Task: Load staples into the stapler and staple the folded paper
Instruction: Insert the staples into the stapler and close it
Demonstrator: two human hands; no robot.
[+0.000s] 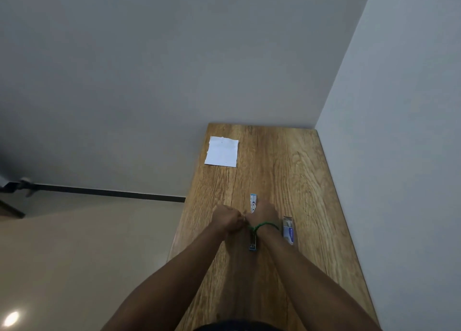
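A small blue and metal stapler [253, 242] lies opened out along the wooden table [294, 181], its far end [253, 201] poking out beyond my fingers. My right hand [265, 213], with a green thread around its wrist, covers the stapler's middle and grips it. My left hand [227, 218] is curled, its fingertips meeting the right hand at the stapler; whatever it pinches is hidden. A blue and white staple box [288, 229] lies just right of my right wrist. The folded white paper [222, 154] rests flat at the table's far left corner.
Grey walls close off the table's far and right edges. Its left edge drops to a beige floor with a dark skirting strip [112, 193]. Bare wood lies between the paper and my hands.
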